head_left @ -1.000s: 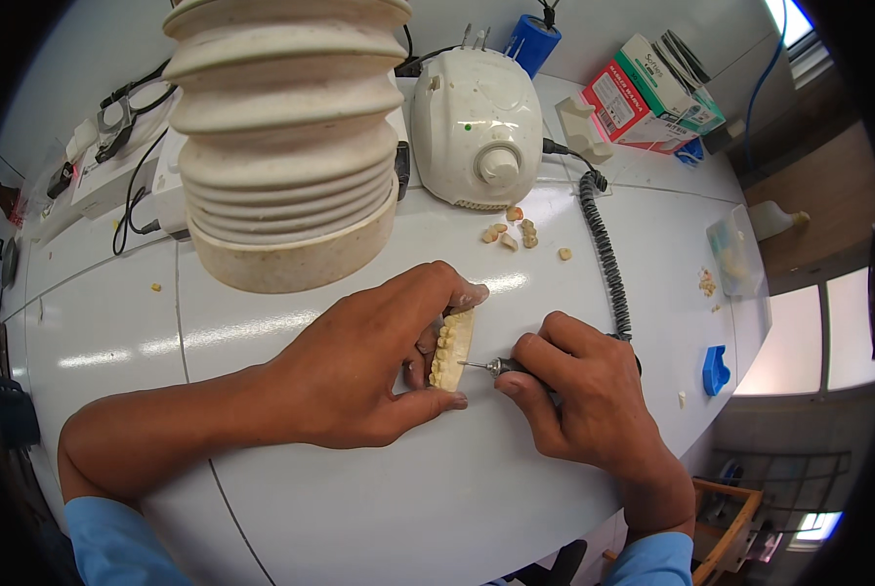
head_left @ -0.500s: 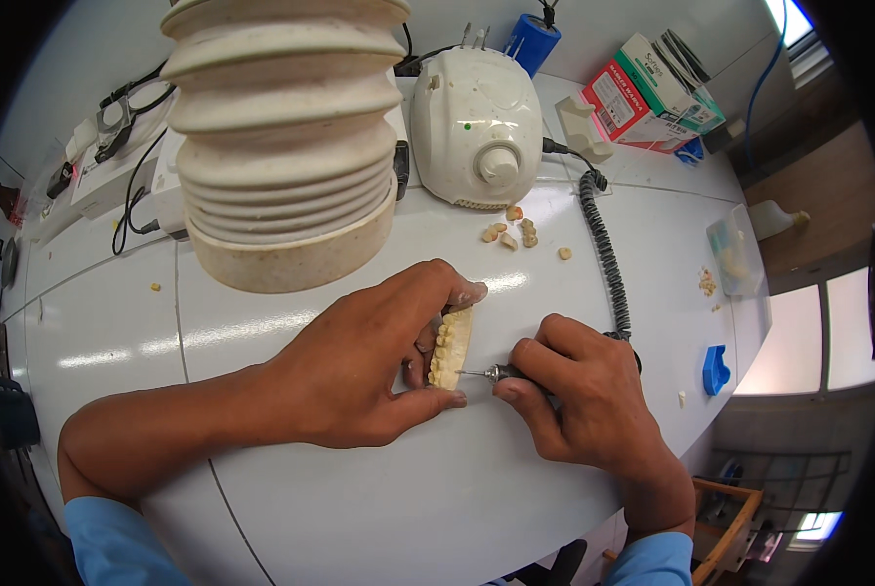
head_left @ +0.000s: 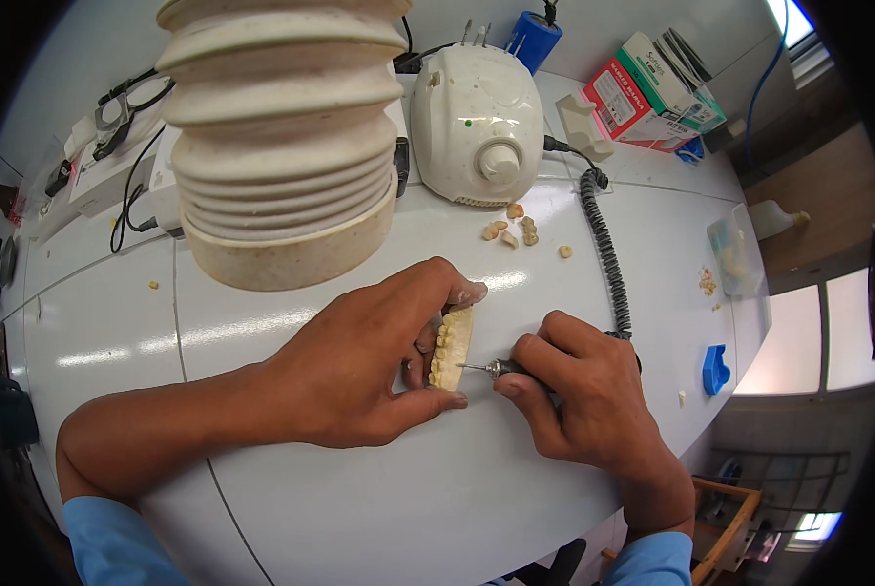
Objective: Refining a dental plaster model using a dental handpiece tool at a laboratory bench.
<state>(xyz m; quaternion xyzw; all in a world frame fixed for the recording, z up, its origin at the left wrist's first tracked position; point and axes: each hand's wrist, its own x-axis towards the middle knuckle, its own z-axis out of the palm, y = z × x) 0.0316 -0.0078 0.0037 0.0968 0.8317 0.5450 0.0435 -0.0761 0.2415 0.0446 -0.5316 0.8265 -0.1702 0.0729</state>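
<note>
A cream dental cast (head_left: 453,347) with a row of teeth along its left side is held by my left hand (head_left: 350,366), thumb at its near end and a finger at its far end. My right hand (head_left: 584,391) grips a dark handpiece (head_left: 506,368) with a metal nose, its thin bit pointing left and touching or very near the cast's flat side. A coiled cord (head_left: 604,254) runs from behind that hand back to a white control unit (head_left: 475,117) with a round dial.
A white ribbed hose nozzle (head_left: 281,146) hangs over the worktop (head_left: 291,508). Small tooth-like pieces (head_left: 528,231) lie beyond my hands. At right are a blue tray (head_left: 715,369), a clear container (head_left: 735,249) and boxes (head_left: 643,98). Cables and devices (head_left: 115,156) sit at back left.
The handpiece bit dipped slightly toward me half a second ago and is now a little farther back along the cast. Both hands are otherwise in nearly the same places.
</note>
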